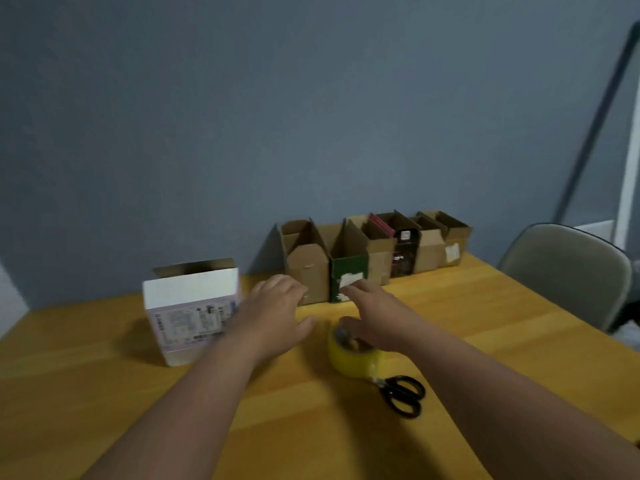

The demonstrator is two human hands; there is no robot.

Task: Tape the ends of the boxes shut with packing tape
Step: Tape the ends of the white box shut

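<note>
Both forearms are stretched out over the near part of the wooden table point(485, 306). Black scissors point(403, 394) are laid just behind a yellow roll of packing tape point(355, 355), near the table's middle. Over that roll the right hand point(374, 315) is spread, fingers fairly straight and nothing held; whether the palm touches the roll cannot be told. The left hand point(277, 311) is held wide too, empty, beside a white box point(194, 310) with its top flap up, toward the left edge.

A row of open cardboard boxes point(374, 251) is lined along the far edge, against a blue-grey wall point(242, 116). One box is probably best drawn forward with both hands and its flaps folded flat before tape is pulled, so the strip can be laid smoothly.

A grey chair point(568, 268) is set at the far right corner.
</note>
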